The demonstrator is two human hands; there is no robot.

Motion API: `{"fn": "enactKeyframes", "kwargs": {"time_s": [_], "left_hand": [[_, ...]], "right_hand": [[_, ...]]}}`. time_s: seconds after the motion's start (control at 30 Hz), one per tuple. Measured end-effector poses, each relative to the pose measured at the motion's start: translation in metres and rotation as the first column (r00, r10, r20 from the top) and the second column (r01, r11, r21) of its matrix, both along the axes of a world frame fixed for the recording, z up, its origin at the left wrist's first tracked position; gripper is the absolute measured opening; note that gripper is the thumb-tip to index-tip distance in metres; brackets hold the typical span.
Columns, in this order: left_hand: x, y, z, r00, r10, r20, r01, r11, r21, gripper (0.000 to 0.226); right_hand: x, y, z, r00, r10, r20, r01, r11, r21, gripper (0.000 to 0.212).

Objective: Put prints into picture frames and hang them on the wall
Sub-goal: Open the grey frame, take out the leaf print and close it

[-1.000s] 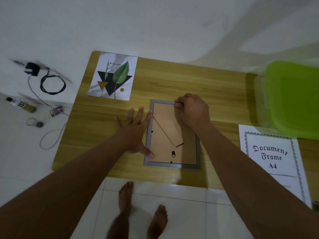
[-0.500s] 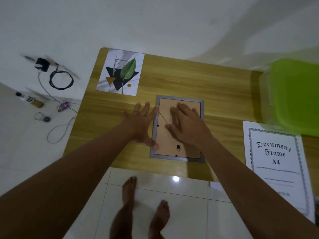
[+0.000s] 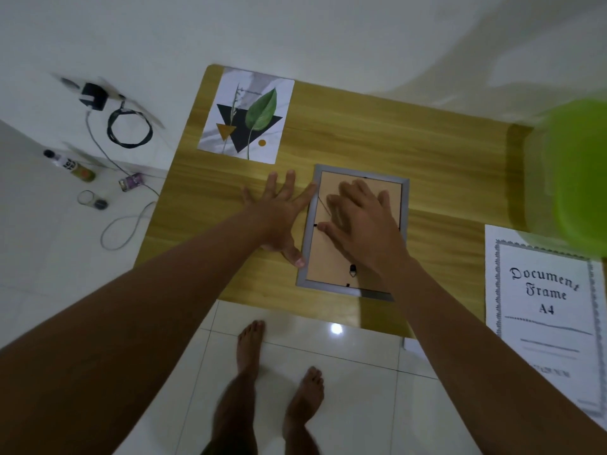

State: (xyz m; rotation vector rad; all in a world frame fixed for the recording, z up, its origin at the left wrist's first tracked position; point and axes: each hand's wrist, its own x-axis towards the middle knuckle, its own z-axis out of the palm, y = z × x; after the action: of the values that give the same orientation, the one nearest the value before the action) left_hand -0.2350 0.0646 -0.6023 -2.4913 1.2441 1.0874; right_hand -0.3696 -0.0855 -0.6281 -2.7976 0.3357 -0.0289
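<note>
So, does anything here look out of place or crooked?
Nothing spilled or broken. The picture frame lies face down under the right hand, its back showing. Oddest: a bottle and coiled cable lying on the floor left of the table.

Grey picture frame (image 3: 356,292) lying face-down on a wooden table (image 3: 377,133). Left hand (image 3: 279,218) spread flat beside the frame's left edge; right hand (image 3: 361,224) flat on the brown backing board (image 3: 323,257). Leaf print (image 3: 248,118) lies beyond; an A4 document sheet (image 3: 545,300) lies right.
</note>
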Motion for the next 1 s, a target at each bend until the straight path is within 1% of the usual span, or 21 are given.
{"fn": "enactKeyframes", "kwargs": {"time_s": [0.07,0.13,0.23,0.33,0.57,0.7,0.8,0.9,1.0], "left_hand": [[0.000,0.001,0.000,1.000,-0.003,0.003,0.003,1.000,-0.008,0.151],[0.000,0.001,-0.002,1.000,-0.008,0.012,0.008,1.000,-0.022,0.151],[0.000,0.003,-0.003,1.000,0.002,0.010,-0.002,0.999,-0.038,0.151],[0.000,0.003,-0.003,1.000,0.010,0.007,-0.010,0.999,-0.044,0.152],[0.000,0.003,-0.004,1.000,0.025,0.016,-0.024,0.999,-0.042,0.153],[0.000,0.002,-0.003,0.999,0.032,0.011,-0.032,0.999,-0.036,0.153],[-0.001,0.002,-0.002,0.999,0.033,0.015,-0.032,0.999,-0.029,0.153],[-0.001,0.002,-0.002,0.999,0.036,0.011,-0.035,0.999,-0.036,0.153],[-0.002,0.002,-0.003,0.999,0.037,0.015,-0.036,0.999,-0.037,0.154]], "right_hand": [[0.004,-0.004,-0.001,0.987,0.142,0.069,-0.144,0.989,0.030,0.043],[0.010,-0.008,-0.004,0.961,0.248,0.119,-0.257,0.965,0.059,0.032],[0.019,-0.016,-0.007,0.934,0.340,0.112,-0.348,0.935,0.072,0.024],[0.026,-0.024,-0.010,0.904,0.410,0.120,-0.417,0.908,0.042,0.020],[0.024,-0.026,-0.017,0.904,0.388,0.178,-0.397,0.918,0.016,0.023],[0.021,-0.023,-0.016,0.921,0.331,0.206,-0.344,0.938,0.033,0.029],[0.020,-0.023,-0.018,0.915,0.324,0.239,-0.341,0.940,0.033,0.035],[0.019,-0.024,-0.021,0.907,0.320,0.275,-0.341,0.940,0.029,0.035],[0.019,-0.024,-0.022,0.908,0.315,0.275,-0.332,0.943,0.018,0.033]]}}
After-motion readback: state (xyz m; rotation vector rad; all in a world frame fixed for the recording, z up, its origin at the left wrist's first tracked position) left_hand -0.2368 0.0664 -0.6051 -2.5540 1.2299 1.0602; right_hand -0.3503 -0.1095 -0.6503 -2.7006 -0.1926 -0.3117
